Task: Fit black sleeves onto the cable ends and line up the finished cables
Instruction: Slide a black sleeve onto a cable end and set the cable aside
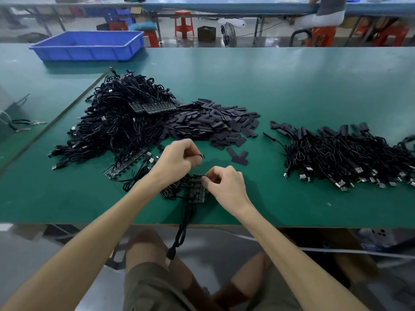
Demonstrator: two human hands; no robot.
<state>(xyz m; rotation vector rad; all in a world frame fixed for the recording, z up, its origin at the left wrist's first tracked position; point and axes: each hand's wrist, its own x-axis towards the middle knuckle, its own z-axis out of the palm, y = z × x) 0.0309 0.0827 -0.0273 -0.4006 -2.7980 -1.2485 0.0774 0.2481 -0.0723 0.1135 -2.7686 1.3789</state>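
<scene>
Readying one cable end for its sleeve

A loose cable (182, 232) droops off the table (292, 212) edge toward the lap. Just beyond, the right hand (224, 186) pinches a board strip (195, 191); the left hand (176, 159), held apart, pinches a cable end (202, 156). Sleeving looks not yet begun: next comes picking one piece from the sleeve pile (213, 123) and sliding it on squarely, then joining the finished cables (336, 153).

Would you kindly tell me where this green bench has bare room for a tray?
Bare: the far mat right of the blue bin, beyond the sleeve pile; also the near-right strip in front of the finished cables. Crowded: the middle, around the cable heap.
</scene>
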